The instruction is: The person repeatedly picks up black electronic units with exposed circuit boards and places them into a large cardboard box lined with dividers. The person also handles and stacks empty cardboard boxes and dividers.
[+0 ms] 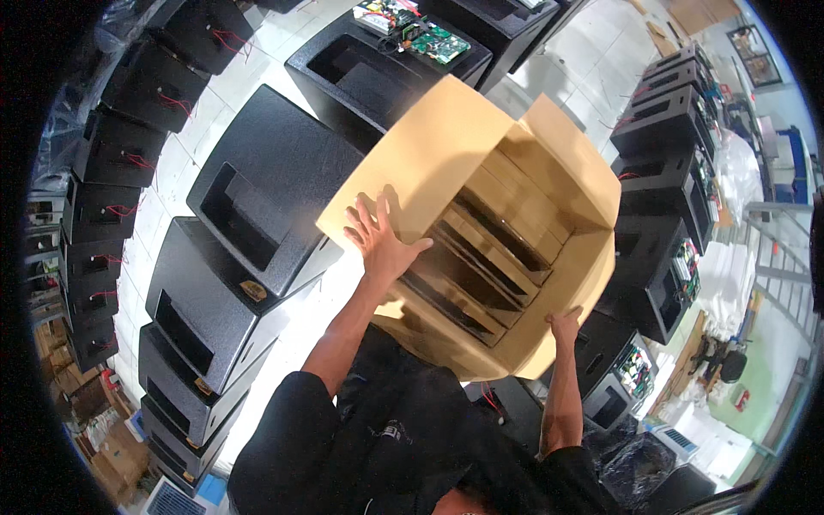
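A large brown cardboard box [421,154] stands tilted in front of me, its top flaps folded outward. Inside it, several cardboard strips [481,275] run across with dark gaps between them; what lies deeper is hard to make out. My left hand [383,247] rests on the left flap, fingers spread and thumb toward the box's opening. At the near right flap my right hand [564,326] has its fingers closed round the cardboard edge.
Black cabinets [275,176] with rectangular openings stand close on the left, and more [657,120] line the right. Green circuit boards [439,45] lie on a cabinet beyond the box. Red wires [176,105] hang from the far-left row. Crumpled black plastic [639,463] lies at lower right.
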A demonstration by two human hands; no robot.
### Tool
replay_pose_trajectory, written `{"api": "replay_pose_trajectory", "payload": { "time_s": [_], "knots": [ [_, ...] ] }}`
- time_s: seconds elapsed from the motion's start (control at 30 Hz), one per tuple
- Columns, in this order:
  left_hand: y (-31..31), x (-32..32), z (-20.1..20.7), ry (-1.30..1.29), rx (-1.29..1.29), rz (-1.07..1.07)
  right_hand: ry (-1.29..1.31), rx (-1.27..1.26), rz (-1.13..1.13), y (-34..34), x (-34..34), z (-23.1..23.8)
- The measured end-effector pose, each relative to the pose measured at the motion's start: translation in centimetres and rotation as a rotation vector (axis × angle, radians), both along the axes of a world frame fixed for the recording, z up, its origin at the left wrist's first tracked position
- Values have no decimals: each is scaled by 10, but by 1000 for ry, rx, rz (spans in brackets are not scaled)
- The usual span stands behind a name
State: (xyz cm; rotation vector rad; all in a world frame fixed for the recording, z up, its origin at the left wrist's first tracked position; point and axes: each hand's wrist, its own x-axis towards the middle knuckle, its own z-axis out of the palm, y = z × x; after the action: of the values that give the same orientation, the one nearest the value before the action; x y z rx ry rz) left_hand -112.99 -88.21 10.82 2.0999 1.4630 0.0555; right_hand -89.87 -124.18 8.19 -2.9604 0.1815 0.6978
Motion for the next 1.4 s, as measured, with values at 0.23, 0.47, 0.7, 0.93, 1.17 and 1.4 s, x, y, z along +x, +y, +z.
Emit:
{"api": "replay_pose_trajectory", "payload": {
  "time_s": [0.23,0.47,0.7,0.93,1.17,1.4],
  "knots": [
    [81,-1,-12,-7,182,129,88,553,-227,-54,17,-68],
    [64,42,155,-135,-775,-546,174,612,-281,-46,12,-52],
    [-14,72,131,-104,-485,-713,156,632,-293,-70,6,-47],
    [20,76,139,-79,-431,-422,277,636,-156,-65,17,-40],
    [-8,95,165,-215,-195,-416,71,492,189,-49,97,11],
    [-18,117,178,-290,-93,-268,-4,398,626,28,202,51]
  ]
}}
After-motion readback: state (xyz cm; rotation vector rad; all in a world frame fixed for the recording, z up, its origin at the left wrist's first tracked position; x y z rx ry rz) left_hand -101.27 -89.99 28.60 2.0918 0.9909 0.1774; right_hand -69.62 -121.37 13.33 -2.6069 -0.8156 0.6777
